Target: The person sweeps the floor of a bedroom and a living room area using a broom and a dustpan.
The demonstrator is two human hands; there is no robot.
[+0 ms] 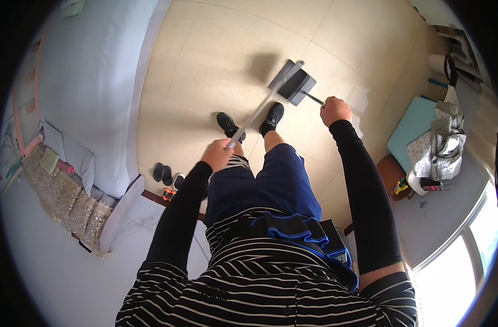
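My left hand point(218, 155) grips the near end of a long grey stick point(256, 114), probably a broom handle. The stick slants away to the upper right and is blurred, and its far end crosses over a dustpan. A broom head cannot be made out clearly there. My right hand point(336, 111) is closed around the short dark handle of the grey and black dustpan point(296, 89). The dustpan is out in front of my black shoes point(273, 114), with a shadow on the floor to its left. Whether it touches the floor cannot be told.
Beige tiled floor point(208, 53) spreads ahead. A bed with a pale blue sheet point(93, 81) runs along the left, with slippers point(162, 173) near its corner. At right are a turquoise board point(412, 126), a brown stool-like object point(390, 173) and grey patterned cloth point(447, 143) by a window.
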